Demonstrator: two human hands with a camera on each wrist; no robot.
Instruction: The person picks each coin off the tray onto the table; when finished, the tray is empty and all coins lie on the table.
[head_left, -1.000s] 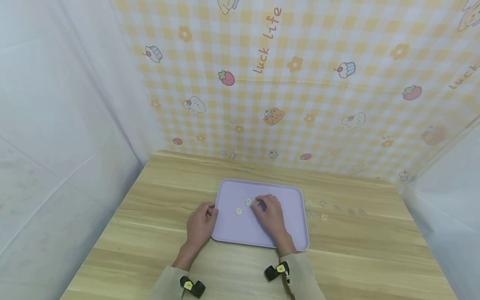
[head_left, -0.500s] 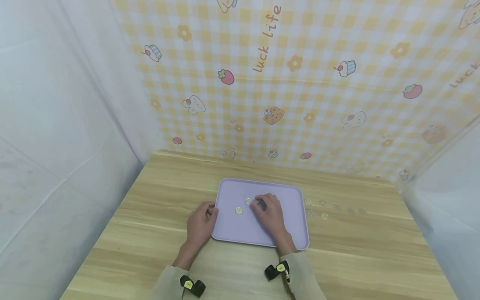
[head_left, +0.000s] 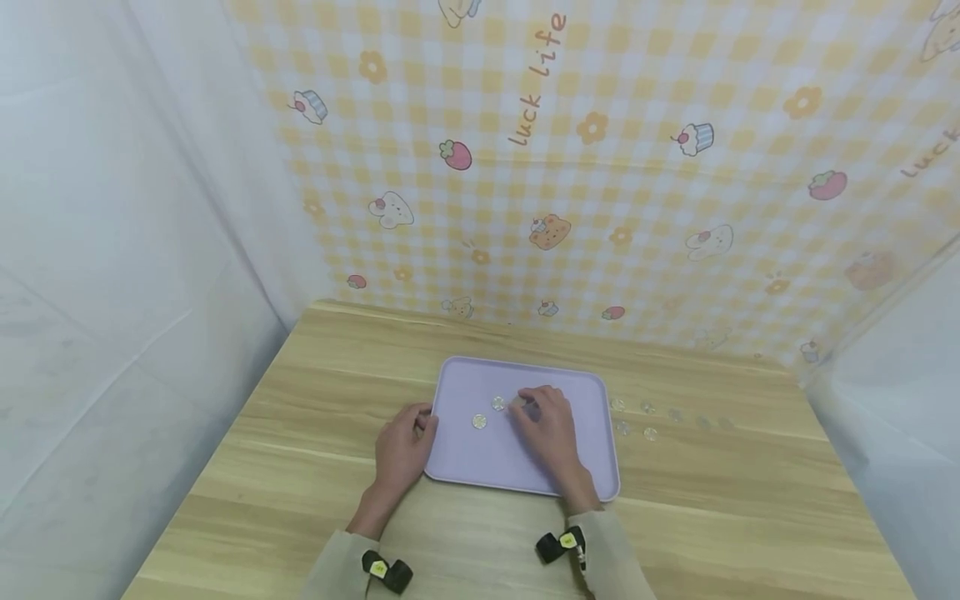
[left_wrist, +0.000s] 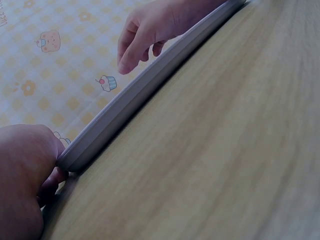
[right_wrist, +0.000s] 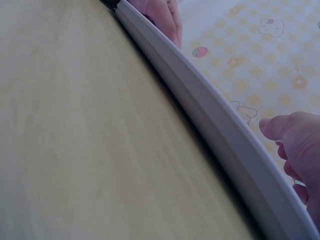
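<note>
A lilac tray (head_left: pixel 480 463) lies on the wooden table, with two silvery coins (head_left: pixel 478 422) flat on its left half. My left hand (head_left: pixel 403 448) grips the tray's left edge; in the left wrist view its fingers (left_wrist: pixel 30 160) meet the rim at the corner. Over the middle of the tray, my right hand (head_left: pixel 549 421) has thumb and index finger curled around another coin (head_left: pixel 519 402), just right of the far loose one. The right wrist view shows that thumb (right_wrist: pixel 275 127) above the tray's rim, with the coin hidden there.
Several more coins (head_left: pixel 649 434) lie in two rough rows on the table (head_left: pixel 712 483) right of the tray. A yellow checked cloth (head_left: pixel 570 183) hangs behind the table, with a white curtain (head_left: pixel 150 250) at the left.
My right hand has shifted slightly to the right, with the coin at its fingertips. The left hand stays at the tray's edge, and the two loose coins keep their places.
</note>
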